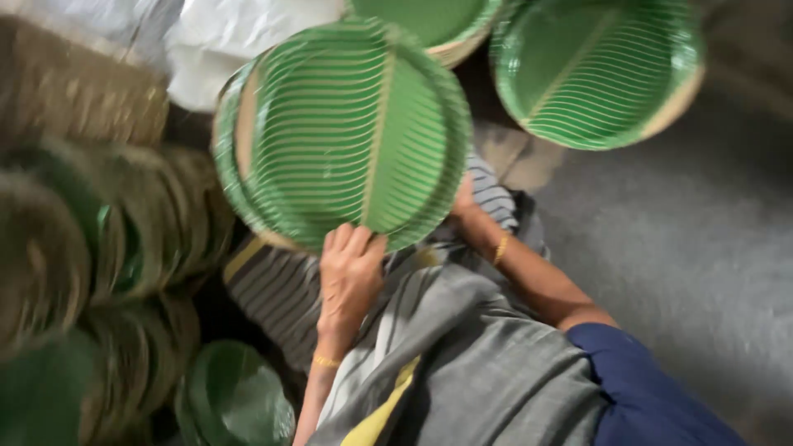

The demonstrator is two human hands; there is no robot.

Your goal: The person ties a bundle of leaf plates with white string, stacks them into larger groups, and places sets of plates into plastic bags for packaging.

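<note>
In the head view, a green leaf-patterned paper plate [343,132] is held up over the person's lap. The left hand [351,277] closes its grip on the plate's lower rim, fingers curled over the edge. The right hand [464,202] sits behind the plate's right rim; I cannot tell how its grip closes. Another green plate [595,70] lies right of the held plate, and blurred stacks of plates [91,248] stand left of it.

right hand [462,202] mostly hidden behind the green plate [343,136]; left stacks [91,248] blurred.
</note>
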